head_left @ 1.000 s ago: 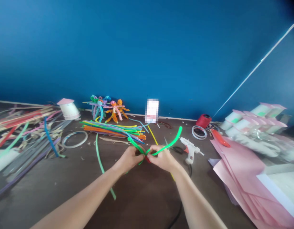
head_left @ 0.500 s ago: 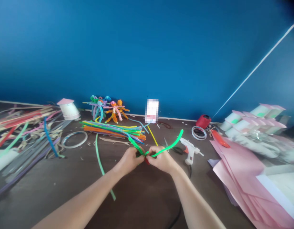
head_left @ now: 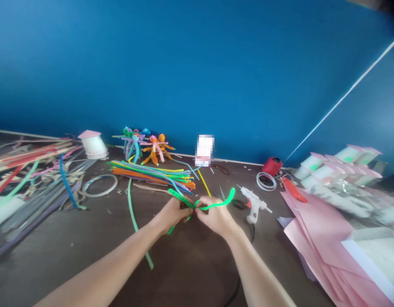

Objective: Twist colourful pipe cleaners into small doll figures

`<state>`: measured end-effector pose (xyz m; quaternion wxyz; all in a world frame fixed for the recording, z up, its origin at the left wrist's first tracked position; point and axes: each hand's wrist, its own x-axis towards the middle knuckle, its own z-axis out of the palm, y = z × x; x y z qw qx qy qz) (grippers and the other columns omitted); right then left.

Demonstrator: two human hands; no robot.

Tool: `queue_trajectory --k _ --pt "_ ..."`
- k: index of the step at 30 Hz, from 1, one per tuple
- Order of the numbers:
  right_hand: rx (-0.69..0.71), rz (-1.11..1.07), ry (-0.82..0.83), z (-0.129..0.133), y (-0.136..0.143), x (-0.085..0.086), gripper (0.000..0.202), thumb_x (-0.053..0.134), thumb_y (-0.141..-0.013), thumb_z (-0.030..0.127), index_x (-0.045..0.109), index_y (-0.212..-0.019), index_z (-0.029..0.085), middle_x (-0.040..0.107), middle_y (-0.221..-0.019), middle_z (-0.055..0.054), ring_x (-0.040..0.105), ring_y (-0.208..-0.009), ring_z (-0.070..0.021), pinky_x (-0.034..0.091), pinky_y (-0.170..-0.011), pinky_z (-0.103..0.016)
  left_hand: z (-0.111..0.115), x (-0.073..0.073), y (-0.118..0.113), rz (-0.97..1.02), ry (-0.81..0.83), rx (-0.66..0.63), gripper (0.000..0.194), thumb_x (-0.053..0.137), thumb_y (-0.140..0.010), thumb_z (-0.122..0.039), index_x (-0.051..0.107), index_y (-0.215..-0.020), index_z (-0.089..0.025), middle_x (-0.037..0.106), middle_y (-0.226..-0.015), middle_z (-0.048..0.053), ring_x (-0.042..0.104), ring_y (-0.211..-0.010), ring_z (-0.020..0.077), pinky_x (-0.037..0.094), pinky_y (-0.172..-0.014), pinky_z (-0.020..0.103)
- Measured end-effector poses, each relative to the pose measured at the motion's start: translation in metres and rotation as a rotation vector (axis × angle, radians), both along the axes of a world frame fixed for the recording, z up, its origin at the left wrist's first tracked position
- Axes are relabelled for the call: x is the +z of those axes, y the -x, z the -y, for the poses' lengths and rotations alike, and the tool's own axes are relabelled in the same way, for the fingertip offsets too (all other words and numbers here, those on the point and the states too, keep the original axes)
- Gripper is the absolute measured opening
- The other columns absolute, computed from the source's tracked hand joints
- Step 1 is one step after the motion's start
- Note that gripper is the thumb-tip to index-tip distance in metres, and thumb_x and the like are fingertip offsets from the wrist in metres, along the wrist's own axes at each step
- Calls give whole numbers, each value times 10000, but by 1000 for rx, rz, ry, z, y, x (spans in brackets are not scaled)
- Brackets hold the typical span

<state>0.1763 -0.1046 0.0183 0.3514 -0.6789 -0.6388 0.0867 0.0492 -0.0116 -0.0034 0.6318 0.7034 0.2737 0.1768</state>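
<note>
Pressure right at the crossing should serve this bending work best: pinch the green fuzzy piece [head_left: 220,204] firmly at its centre with the left hand [head_left: 171,214], and let the right hand [head_left: 216,218] work the loose length round in short, snug turns, since slack ones would probably slip and hard pulling could kink the core. The piece is at mid-scene, over the desk [head_left: 107,264], with its thick, coiled-looking arm pointing far left, its smooth tail running right and curling up, and shorter ends showing below the left fingers.

Both forearms reach in from the near side and converge, wrists low, backs of the hands largely up. Each grip is a thumb-and-finger pinch on the green piece, tips nearly meeting; how hard they squeeze, I cannot tell.
</note>
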Motion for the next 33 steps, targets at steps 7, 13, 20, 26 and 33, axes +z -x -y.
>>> queue_trajectory --k 7,13,20,26,33 --pt "37 -96 -11 0 -1 0 76 521 -713 142 580 -702 190 619 -702 7 575 -659 -123 417 -614 -206 0 2 -1 -40 -30 15 130 493 -668 -236 537 -651 -116 491 -433 -43 472 -402 89 385 -432 199" --pt "63 80 -58 1 1 3 90 510 -729 118 558 -746 192 587 -742 -5 555 -701 -130 414 -651 -223 0 4 0 -90 -101 57 133 460 -675 -232 507 -599 -134 471 -397 -51 456 -371 87 342 -399 183" --pt "69 395 -76 5 6 14 118 487 -756 97 554 -752 194 491 -793 -30 497 -760 -145 408 -657 -238 -3 3 1 -138 -278 28 164 441 -666 -220 480 -527 -143 436 -402 -46 437 -414 97 301 -422 191" --pt "74 516 -42 5 8 19 124 489 -781 119 571 -820 203 473 -796 -32 465 -754 -152 393 -639 -250 -7 -5 1 -147 -408 53 119 462 -638 -208 523 -576 -128 426 -485 -46 402 -505 96 257 -451 188" --pt "90 578 -4 5 8 20 163 465 -801 109 530 -672 183 488 -740 -27 454 -721 -158 364 -604 -269 0 1 2 -211 -501 45 124 483 -626 -193 578 -601 -118 500 -542 -24 445 -548 112 294 -491 193"
